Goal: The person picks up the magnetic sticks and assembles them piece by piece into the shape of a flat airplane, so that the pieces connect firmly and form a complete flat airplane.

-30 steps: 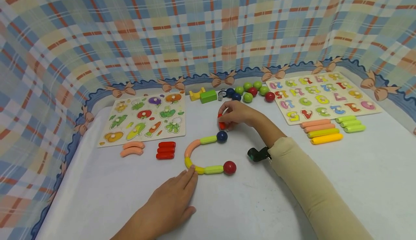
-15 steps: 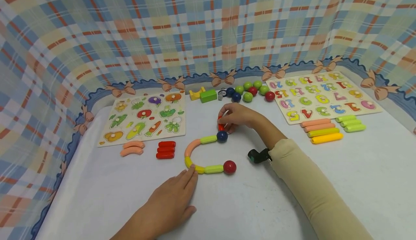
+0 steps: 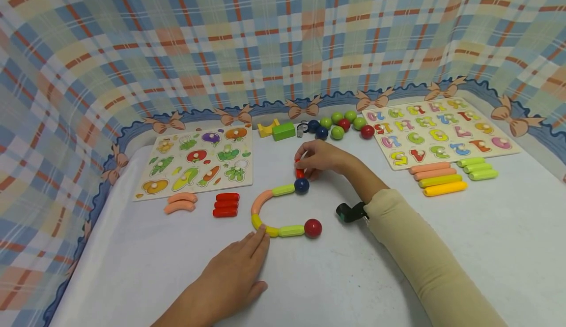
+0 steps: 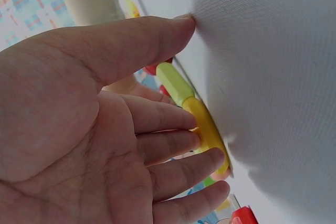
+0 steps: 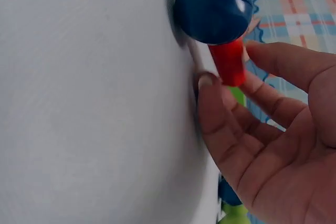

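On the white table, several toy sticks and balls form a C. It runs from a dark blue ball (image 3: 301,185) through a light green stick (image 3: 283,190), a curved pink stick (image 3: 262,200), a curved yellow stick (image 3: 256,221) and another light green stick (image 3: 292,230) to a red ball (image 3: 313,228). My left hand (image 3: 232,275) lies with straight fingers, its fingertips touching the yellow stick. With thumb and fingers, my right hand (image 3: 325,157) pinches a short red stick (image 5: 228,64), whose end meets the blue ball in the right wrist view.
Left of the C lie red sticks (image 3: 226,204) and curved pink sticks (image 3: 180,202), before a vegetable puzzle board (image 3: 247,172). Several balls (image 3: 337,132) and a green block (image 3: 283,131) sit behind. A number puzzle board (image 3: 398,165) and more sticks (image 3: 444,188) are at right.
My right hand has brought the red stick slightly nearer, down to the dark blue ball. The left hand stays in place on the yellow stick.
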Motion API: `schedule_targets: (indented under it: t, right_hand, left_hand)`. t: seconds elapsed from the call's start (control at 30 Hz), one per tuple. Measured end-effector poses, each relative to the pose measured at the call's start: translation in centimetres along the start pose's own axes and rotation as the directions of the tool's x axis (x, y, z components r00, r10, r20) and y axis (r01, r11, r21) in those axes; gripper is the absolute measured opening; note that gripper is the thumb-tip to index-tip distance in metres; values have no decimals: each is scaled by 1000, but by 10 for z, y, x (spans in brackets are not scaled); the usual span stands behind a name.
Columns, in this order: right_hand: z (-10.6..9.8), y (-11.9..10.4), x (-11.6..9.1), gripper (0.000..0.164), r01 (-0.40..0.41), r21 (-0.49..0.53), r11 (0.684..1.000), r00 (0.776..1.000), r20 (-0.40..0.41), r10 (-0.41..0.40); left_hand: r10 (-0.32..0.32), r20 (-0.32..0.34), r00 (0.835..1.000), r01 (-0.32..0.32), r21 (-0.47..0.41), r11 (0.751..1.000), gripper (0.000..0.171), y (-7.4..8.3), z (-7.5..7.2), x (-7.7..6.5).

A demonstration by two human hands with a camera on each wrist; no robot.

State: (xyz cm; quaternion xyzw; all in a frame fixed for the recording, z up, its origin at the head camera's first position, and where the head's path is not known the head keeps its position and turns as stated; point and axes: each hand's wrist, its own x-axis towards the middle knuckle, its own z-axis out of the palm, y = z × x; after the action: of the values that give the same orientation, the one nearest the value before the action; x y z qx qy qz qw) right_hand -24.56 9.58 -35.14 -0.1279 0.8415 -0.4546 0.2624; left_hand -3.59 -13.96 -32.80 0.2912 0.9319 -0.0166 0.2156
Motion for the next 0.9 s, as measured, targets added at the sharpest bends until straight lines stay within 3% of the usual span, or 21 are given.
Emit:
schedule_targets:
  t: [0.07,0.13,0.23,0.33,0.43,0.53,0.67,0.77,0.9]
  right_hand:
    - [0,-3,0,24,23,-92,995,999,-24,-25]
    - [2,-10,1,23,40,-231,972,996,-68,-57]
    - [9,-24,2,24,56,-436,898,987,-109,-115]
    - [20,-44,3,26,124,-569,813,981,-53,-186]
    - [35,-63,5,26,274,-612,742,958,108,-265]
    - [56,-78,10,24,416,-606,677,909,267,-320]
    - [89,-92,17,22,515,-632,580,857,394,-332]
    - [110,-100,20,26,527,-678,513,850,425,-311]
    - [127,-107,22,30,512,-742,434,858,421,-293]
  left_hand:
    - [2,-1,1000,-2,0,1000,84,0,0,0]
    - [4,-2,1000,-4,2,1000,84,0,0,0]
    - [5,-3,1000,-5,5,1000,84,0,0,0]
    - [3,-1,1000,-3,5,1000,84,0,0,0]
    - [0,3,1000,0,5,1000,84,0,1,0]
    - [1,3,1000,-1,8,1000,84,0,2,-1]
    - [12,-13,1000,-12,10,1000,82,0,3,-2]
    - [21,-33,999,-20,8,1000,81,-1,3,-2]
    - [25,-52,998,-25,5,1000,81,-1,3,-3]
